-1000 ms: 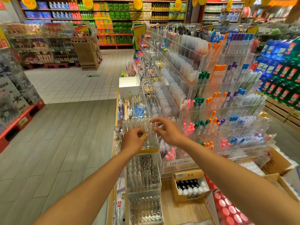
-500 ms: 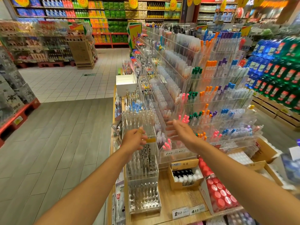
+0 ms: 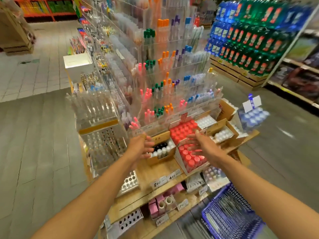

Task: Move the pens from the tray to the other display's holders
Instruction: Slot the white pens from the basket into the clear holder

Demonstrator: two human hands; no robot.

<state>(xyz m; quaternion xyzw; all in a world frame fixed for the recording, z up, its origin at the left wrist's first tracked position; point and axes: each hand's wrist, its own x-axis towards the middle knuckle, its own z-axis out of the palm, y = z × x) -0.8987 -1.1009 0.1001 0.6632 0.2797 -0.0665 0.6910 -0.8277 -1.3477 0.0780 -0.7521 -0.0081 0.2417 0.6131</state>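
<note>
A blue mesh tray (image 3: 241,197) sits low at the bottom right, with several pale pens (image 3: 227,216) lying in it. A clear stepped pen display (image 3: 98,116) with rows of holders stands at the left end of the shelf. My left hand (image 3: 141,145) hovers to the right of its lower tier, fingers apart, holding nothing. My right hand (image 3: 202,145) is spread over a box of red-capped items (image 3: 188,157), also holding nothing. The view is blurred by motion.
A tall acrylic rack (image 3: 164,75) of coloured-cap pens rises behind the hands. Cardboard boxes with black and white caps (image 3: 160,150) sit on the wooden shelf (image 3: 155,171). Lower shelves carry price tags and pink boxes. Grey aisle floor lies to the left.
Both hands left the clear stepped display and dropped down and to the right, over the boxes. The view swung right and down, bringing the blue tray into sight.
</note>
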